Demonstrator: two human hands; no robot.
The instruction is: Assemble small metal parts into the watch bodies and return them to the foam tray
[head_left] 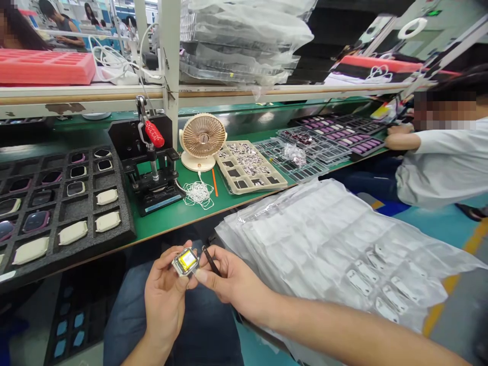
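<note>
My left hand is closed around an opened smartwatch case, held above my lap. Its inside faces up, with a yellow and white part showing in a pale frame. My right hand grips a dark, slim pen-like tool, its end pointing up and away from me. The right thumb is at the lower right edge of the case; whether the fingers also pinch a small part there I cannot make out.
At left lies a black foam tray of watch cases. Behind my hands stand a toggle press, a small fan and a compartment box. A plastic-covered stack fills the right. A co-worker's arm rests farther along.
</note>
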